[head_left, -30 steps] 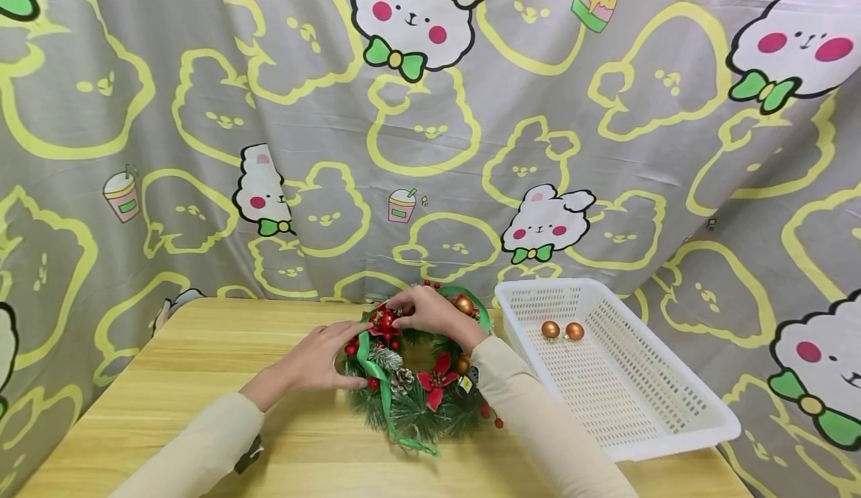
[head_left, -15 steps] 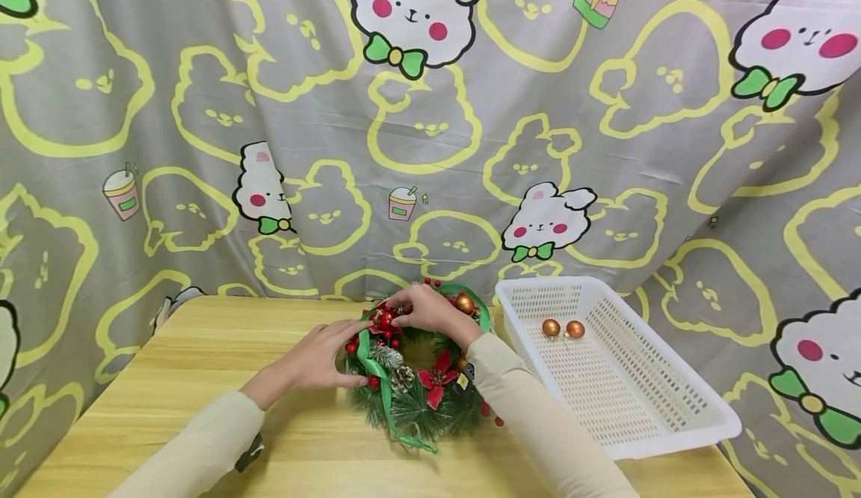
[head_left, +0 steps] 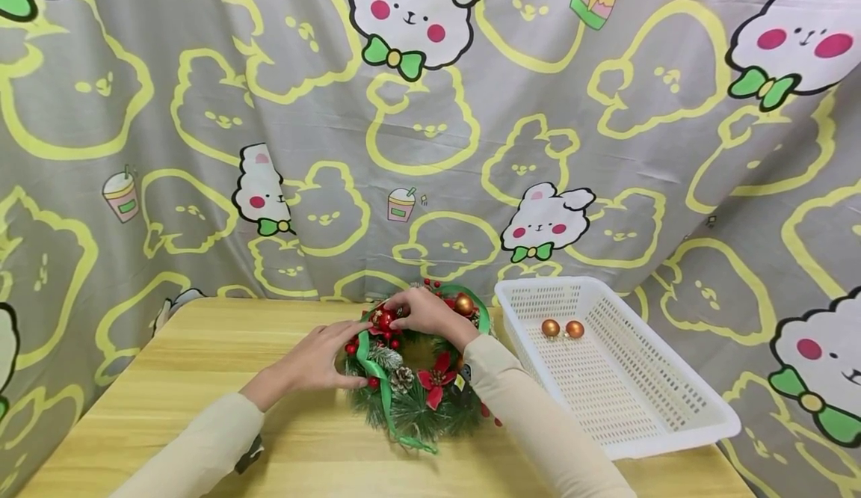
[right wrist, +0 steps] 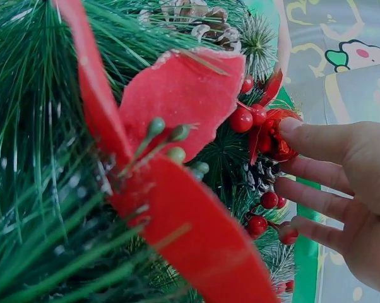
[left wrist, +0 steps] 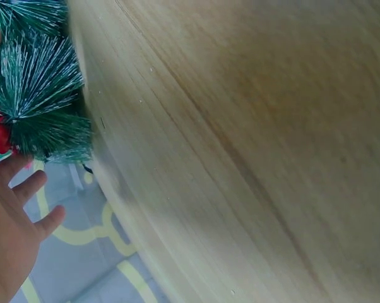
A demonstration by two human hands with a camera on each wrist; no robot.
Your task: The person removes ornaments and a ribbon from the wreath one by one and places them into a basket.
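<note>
A green Christmas wreath [head_left: 420,412] lies on the wooden table, decked with a red poinsettia [head_left: 437,380], a pinecone [head_left: 402,380], red berries and a green ribbon [head_left: 386,401]. At its upper left, my right hand [head_left: 430,312] pinches a shiny red Christmas ball [head_left: 384,320] between thumb and fingers. The right wrist view shows the thumb on this red ball [right wrist: 279,136], the other fingers extended beside it. My left hand [head_left: 312,356] rests against the wreath's left edge, fingers spread and fairly straight. In the left wrist view, its fingers touch the pine needles [left wrist: 41,82] near red berries.
To the right of the wreath stands a white perforated plastic basket [head_left: 673,378] with two copper-coloured balls [head_left: 550,328] inside. A patterned grey curtain [head_left: 323,124] hangs right behind the table [head_left: 316,453]. Another copper ball [head_left: 464,304] sits on the wreath's upper right.
The right hand and forearm have shifted very slightly left, still pinching the red ball. The left hand, wreath and basket stay where they were.
</note>
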